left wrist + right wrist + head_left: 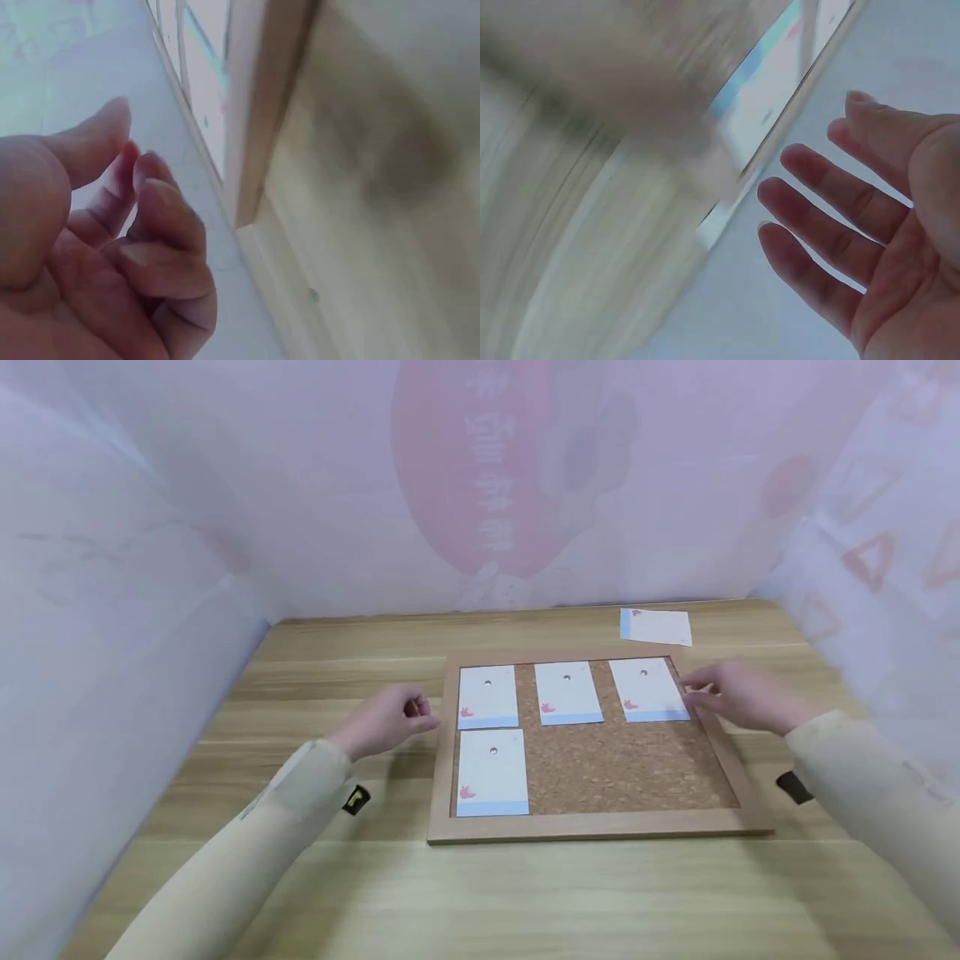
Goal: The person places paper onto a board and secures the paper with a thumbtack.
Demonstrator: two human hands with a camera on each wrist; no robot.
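A wood-framed cork board (622,768) lies flat on the table. Three cards line its upper row: a left card (487,702), a middle card (570,697) and a right card (651,693). Below the left one is a fourth card (491,777). Each has a pink print, a blue strip and a silver pin near its top. My left hand (386,722) hovers beside the board's left edge, fingers loosely curled, nothing visible in it. Over the right frame edge, close to the right card, is my right hand (738,693); its spread fingers (814,221) hold nothing.
A loose card (656,627) lies on the wooden table (525,893) behind the board's far right corner. Pale printed sheets form a back wall (322,510), a left wall (112,677) and a right wall (885,635) around the table.
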